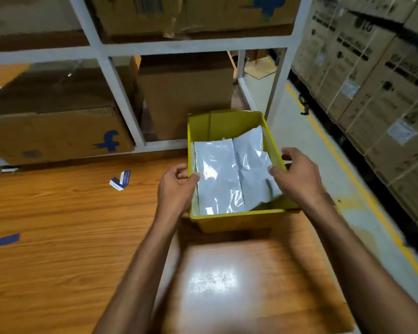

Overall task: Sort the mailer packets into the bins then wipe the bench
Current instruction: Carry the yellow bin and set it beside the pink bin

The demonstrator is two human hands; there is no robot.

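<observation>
Head view: on the wooden bench (58,213), blue paper scraps (120,180) lie toward the left and far edge. The left hand (176,189) grips the yellow bin (239,215) by its left wall, thumb hooked over the rim. Inside lie grey mailer packets (217,174), likely light, floppy and slick, so the stiff rim is the better hold. The right hand (299,175) clasps the right wall, near the bench's right edge beside the aisle floor (299,131)
</observation>
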